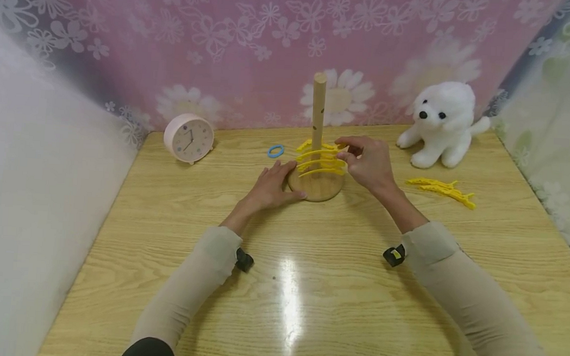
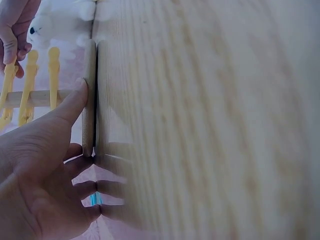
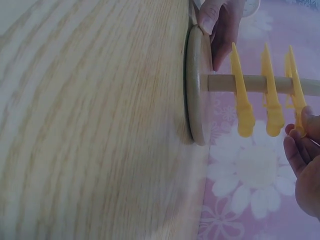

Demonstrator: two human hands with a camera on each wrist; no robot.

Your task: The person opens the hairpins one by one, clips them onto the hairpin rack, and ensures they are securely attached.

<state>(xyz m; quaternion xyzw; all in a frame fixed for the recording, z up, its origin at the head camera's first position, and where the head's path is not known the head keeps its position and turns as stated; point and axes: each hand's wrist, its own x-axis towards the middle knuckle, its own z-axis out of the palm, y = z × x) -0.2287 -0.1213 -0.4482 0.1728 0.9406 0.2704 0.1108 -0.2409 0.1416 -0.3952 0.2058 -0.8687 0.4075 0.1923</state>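
A wooden stand, with a round base point(image 1: 316, 192) and an upright post point(image 1: 319, 106), stands on the table. Several long yellow plastic clips sit across the post one above another, spaced apart; the right wrist view shows a lower clip point(image 3: 241, 100) and a middle clip point(image 3: 270, 85). My right hand point(image 1: 371, 164) pinches the end of the top clip point(image 3: 295, 75) between thumb and fingers. On the stand's left, my left hand point(image 1: 269, 188) holds the base, its thumb on the near rim and its fingers round the left side.
More yellow clips point(image 1: 443, 190) lie to the right. A blue ring point(image 1: 275, 151) is left of the post. At the back stand a pink alarm clock point(image 1: 189, 138) on the left and a white plush dog point(image 1: 440, 122) on the right, before a flowered wall covering point(image 1: 253, 51).
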